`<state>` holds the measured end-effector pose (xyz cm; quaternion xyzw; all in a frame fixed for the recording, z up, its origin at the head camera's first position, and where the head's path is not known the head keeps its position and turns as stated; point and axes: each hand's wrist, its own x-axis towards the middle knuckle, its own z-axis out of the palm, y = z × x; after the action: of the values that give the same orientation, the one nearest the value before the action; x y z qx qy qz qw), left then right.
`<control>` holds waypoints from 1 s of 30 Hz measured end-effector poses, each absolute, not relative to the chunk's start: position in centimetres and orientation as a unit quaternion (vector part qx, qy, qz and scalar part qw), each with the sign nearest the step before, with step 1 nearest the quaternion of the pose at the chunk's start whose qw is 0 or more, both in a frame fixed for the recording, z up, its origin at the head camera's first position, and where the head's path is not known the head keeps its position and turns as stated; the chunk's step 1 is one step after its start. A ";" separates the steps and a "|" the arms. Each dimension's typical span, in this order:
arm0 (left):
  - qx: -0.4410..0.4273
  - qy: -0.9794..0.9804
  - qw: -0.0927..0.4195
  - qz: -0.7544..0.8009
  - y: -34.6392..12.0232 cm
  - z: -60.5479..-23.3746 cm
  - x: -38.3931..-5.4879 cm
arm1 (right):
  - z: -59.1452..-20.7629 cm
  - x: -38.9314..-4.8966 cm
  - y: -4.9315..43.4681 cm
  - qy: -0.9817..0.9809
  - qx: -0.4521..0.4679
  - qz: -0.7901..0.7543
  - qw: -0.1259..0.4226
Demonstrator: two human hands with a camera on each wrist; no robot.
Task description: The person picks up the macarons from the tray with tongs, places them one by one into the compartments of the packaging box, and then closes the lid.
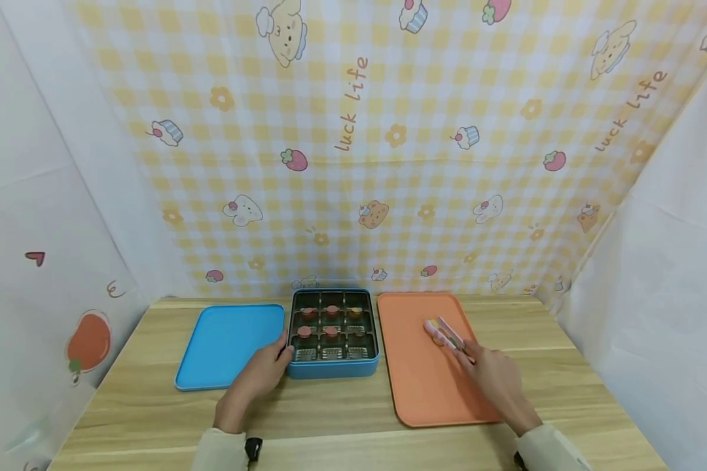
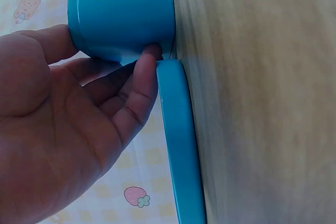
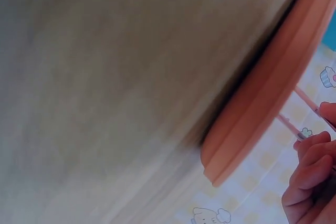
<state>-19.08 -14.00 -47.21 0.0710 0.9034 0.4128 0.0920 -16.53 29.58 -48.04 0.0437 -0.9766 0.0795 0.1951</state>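
Observation:
A blue tin box (image 1: 332,370) holds a dark divided insert, with small round reddish pieces (image 1: 331,331) and a yellowish one (image 1: 355,312) in its compartments. My left hand (image 1: 264,369) grips the box at its near left side, thumb at the rim and fingers along the wall. Over the orange tray (image 1: 418,392), my right hand (image 1: 495,374) holds pink tongs (image 1: 452,338) that point away and to the left. A small brownish-yellow round piece (image 1: 438,341) shows at the tongs' arms, partly hidden by them.
The flat blue lid (image 1: 230,347) lies to the left of the box, close beside it. A wooden table (image 1: 330,418) carries everything. A checked curtain (image 1: 342,242) hangs along its back edge, and white cloth (image 1: 660,275) hangs at the sides.

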 end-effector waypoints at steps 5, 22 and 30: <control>0.072 0.901 0.090 0.418 -14.0 -47.2 -19.1 | -48.2 -16.5 29.4 -0.974 0.047 0.091 0.204; 0.087 0.906 0.083 0.405 -14.2 -47.3 -19.5 | -47.0 -16.5 27.2 -0.955 0.079 0.111 0.264; 0.071 0.900 0.096 0.420 -14.2 -47.4 -19.3 | -46.7 -16.4 26.0 -0.951 0.103 0.118 0.265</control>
<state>-19.29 -14.17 -47.44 0.0712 0.8997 0.4198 0.0964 -16.42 25.99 -46.68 0.1027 -0.9514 0.1183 0.2651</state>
